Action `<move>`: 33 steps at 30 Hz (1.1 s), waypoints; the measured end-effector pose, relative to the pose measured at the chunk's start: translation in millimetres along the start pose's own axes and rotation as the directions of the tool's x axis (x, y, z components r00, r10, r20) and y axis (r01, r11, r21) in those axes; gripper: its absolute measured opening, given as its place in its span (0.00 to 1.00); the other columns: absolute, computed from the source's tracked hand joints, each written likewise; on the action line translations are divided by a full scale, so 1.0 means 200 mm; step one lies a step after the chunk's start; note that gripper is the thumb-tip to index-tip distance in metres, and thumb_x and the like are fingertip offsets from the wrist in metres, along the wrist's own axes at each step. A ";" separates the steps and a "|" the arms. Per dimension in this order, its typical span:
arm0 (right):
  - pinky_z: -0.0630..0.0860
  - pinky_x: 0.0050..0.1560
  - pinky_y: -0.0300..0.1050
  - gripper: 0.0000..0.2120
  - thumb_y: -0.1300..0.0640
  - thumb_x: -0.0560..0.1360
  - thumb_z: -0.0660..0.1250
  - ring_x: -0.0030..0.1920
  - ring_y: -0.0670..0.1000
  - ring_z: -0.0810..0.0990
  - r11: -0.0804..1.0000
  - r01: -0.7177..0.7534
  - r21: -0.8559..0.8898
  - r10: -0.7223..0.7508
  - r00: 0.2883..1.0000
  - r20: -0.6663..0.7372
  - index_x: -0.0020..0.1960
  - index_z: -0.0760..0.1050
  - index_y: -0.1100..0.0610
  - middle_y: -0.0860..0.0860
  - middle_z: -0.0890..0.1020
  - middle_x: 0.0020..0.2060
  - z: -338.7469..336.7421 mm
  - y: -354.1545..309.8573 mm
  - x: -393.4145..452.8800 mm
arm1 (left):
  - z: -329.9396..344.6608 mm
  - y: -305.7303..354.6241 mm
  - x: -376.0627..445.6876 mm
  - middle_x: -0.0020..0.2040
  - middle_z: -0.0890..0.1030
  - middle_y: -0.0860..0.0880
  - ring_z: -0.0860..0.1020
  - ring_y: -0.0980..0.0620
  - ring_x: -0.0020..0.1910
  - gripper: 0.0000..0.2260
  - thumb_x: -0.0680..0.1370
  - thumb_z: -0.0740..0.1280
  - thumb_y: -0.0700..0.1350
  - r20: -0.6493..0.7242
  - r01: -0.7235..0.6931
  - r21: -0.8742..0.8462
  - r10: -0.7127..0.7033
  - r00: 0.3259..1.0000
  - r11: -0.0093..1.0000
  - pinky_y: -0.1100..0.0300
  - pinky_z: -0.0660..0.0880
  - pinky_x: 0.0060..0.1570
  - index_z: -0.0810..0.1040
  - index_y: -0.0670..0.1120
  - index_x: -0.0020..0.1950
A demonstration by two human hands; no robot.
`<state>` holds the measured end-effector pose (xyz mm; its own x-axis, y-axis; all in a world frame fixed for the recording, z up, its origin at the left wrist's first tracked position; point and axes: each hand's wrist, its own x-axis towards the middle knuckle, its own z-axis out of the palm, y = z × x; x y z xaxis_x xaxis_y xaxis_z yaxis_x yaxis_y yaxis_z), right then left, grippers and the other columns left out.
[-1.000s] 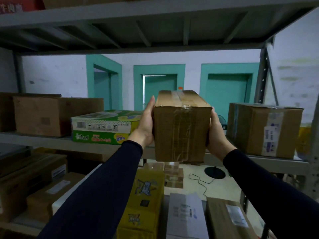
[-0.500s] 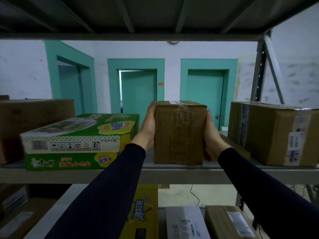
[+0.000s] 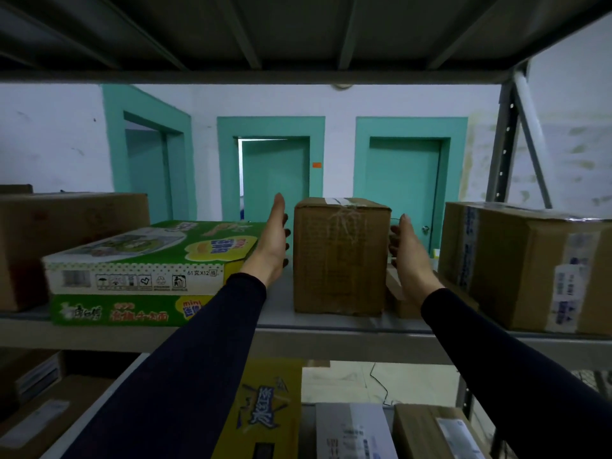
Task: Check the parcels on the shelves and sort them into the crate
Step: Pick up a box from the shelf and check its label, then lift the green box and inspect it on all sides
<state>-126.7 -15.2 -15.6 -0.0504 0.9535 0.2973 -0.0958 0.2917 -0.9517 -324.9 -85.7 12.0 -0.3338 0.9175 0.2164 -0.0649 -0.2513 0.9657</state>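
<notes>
beside brown parcel (image 3: 341,256): green carton (image 3: 139,273), labelled box (image 3: 530,266).

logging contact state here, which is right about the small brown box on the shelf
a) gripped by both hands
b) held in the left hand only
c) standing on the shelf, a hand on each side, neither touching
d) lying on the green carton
c: the small brown box stands on the shelf, with the left hand and right hand open beside it, a gap showing on each side.

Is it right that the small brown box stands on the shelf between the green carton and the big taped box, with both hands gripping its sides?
Not quite. The head view shows the small brown box on the shelf, but the left hand and right hand are open beside it, not gripping. The green carton and big taped box flank it as stated.
</notes>
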 end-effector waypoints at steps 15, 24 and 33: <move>0.68 0.42 0.29 0.06 0.51 0.82 0.63 0.42 0.45 0.75 0.704 0.689 -0.170 -0.669 0.725 0.167 0.49 0.76 0.51 0.49 0.79 0.43 0.26 -0.18 -0.39 | -0.41 0.28 -0.48 0.65 0.75 0.44 0.72 0.47 0.65 0.25 0.84 0.53 0.59 -0.306 -0.152 0.285 0.240 0.921 0.946 0.48 0.65 0.71 0.71 0.44 0.72; 0.73 0.54 0.31 0.27 0.42 0.85 0.56 0.56 0.44 0.75 0.864 0.408 -0.295 -0.259 0.862 0.435 0.76 0.65 0.58 0.51 0.74 0.66 0.77 -0.02 -0.55 | -1.12 0.22 -0.55 0.46 0.78 0.54 0.76 0.59 0.38 0.20 0.84 0.56 0.56 -0.520 -0.070 0.332 0.244 0.818 0.941 0.62 0.74 0.42 0.74 0.44 0.67; 0.81 0.58 0.59 0.30 0.30 0.79 0.55 0.54 0.55 0.85 0.994 -0.109 0.002 0.107 0.978 0.178 0.67 0.76 0.51 0.53 0.85 0.57 1.14 0.16 -0.41 | -1.64 0.16 -0.30 0.33 0.78 0.56 0.75 0.56 0.38 0.14 0.84 0.58 0.53 -0.467 -0.028 0.174 0.107 0.877 0.984 0.61 0.70 0.38 0.75 0.50 0.43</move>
<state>-351.8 -101.3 -53.9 -0.2367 0.9502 0.2027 -0.0915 0.1859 -0.9783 -615.8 -250.8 -17.8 -0.7395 0.6340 0.2263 0.1087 -0.2194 0.9696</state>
